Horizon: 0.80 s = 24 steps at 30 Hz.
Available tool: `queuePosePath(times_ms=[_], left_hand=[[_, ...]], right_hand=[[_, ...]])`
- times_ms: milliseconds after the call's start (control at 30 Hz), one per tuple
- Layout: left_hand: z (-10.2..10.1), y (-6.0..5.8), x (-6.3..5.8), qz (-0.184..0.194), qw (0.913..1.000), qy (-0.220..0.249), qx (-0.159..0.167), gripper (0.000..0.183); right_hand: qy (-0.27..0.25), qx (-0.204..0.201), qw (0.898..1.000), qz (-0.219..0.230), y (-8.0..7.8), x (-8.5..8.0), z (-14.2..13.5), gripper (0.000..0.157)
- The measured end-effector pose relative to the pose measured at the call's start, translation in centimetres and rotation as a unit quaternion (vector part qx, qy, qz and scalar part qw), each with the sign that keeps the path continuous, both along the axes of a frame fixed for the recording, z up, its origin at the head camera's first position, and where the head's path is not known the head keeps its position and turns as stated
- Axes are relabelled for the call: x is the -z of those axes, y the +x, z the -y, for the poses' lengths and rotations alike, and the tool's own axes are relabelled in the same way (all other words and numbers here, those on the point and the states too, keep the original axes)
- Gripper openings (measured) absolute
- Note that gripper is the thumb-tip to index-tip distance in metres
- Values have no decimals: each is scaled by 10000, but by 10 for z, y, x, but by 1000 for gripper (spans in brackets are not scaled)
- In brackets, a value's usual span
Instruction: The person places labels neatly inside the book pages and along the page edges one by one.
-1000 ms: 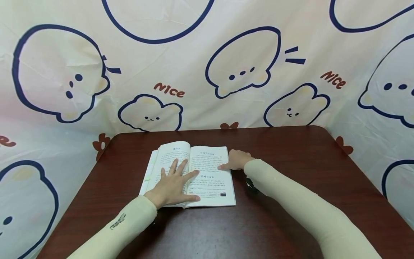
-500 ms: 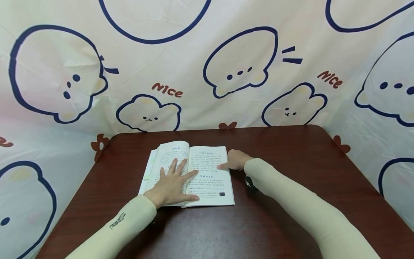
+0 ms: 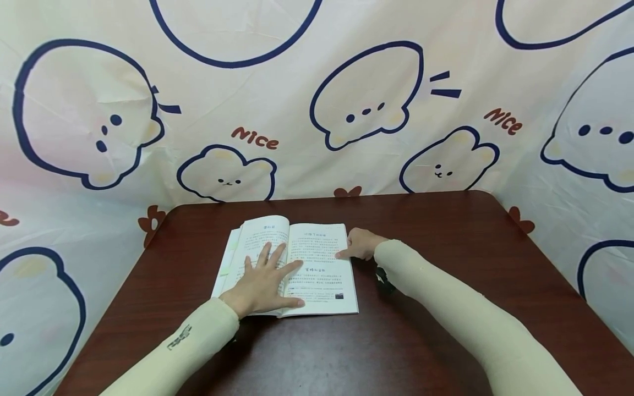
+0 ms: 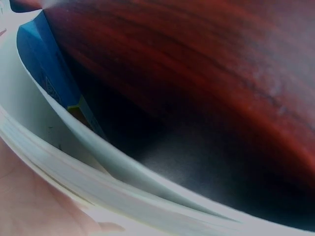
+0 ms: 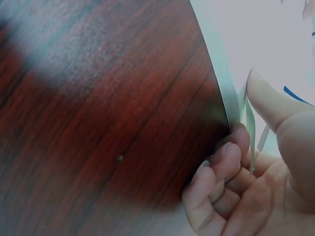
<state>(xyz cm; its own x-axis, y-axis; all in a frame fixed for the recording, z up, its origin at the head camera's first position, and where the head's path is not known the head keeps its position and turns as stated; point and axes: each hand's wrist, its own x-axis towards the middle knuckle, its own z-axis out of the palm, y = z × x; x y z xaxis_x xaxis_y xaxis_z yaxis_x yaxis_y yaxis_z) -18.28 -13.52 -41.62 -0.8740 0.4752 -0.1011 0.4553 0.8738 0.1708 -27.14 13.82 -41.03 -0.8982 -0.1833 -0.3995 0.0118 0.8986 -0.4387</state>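
An open book with printed pages lies on the dark wood table. My left hand rests on it with fingers spread, mostly over the left page and reaching across the gutter. At the book's right edge, my right hand has its thumb on the right page and its other fingers curled. The right wrist view shows a thin page edge bent up between the thumb and the curled fingers. Curved page layers and a blue cover show in the left wrist view.
The brown table extends around the book on all sides. Behind it and along both sides hangs a pale curtain with cartoon outlines. Green tabs stick to the book's left side.
My right thumb has slid slightly outward toward the page's right edge. The left hand keeps its place on the book, and the head view has drifted slightly.
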Motion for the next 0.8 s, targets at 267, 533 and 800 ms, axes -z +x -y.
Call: queuePosePath(times_ms=[267,533,800], left_hand=[[0,-2,1,-12,10000,-17,-5,92],[1,-1,1,-53,10000,5,19,92],[1,0,2,-15,10000,49,27,92]], right_hand=[[-294,-294,9988,273,-4,-2,-7,45],[-289,-342,9983,365,-5,-4,-8,37],[-167,-690,9967,394,-5,-7,-11,33]])
